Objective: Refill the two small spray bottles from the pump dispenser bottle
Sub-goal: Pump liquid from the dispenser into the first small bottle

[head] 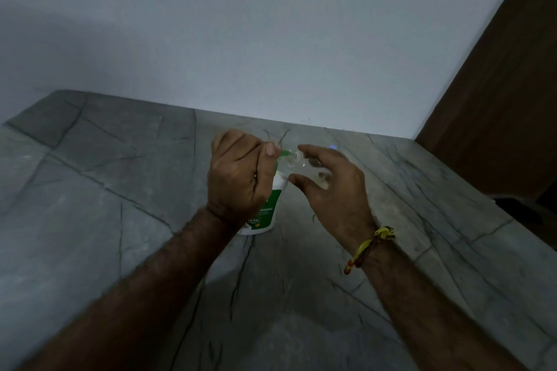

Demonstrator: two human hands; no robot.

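Note:
The pump dispenser bottle (265, 214), white with a green label, stands on the grey stone counter (120, 220). My left hand (238, 178) is closed over its pump head, and the green nozzle (283, 153) pokes out past my thumb. My right hand (328, 181) holds a small clear spray bottle (301, 161) tilted, with its open neck right at the nozzle tip. The bottle's far end is hidden by my fingers. I cannot see a second spray bottle.
A pale wall rises behind the counter. A brown wooden panel (497, 84) stands at the right. The counter's right edge drops off near a dark gap (524, 205). A small bluish spot (332, 147) lies beyond my right fingers.

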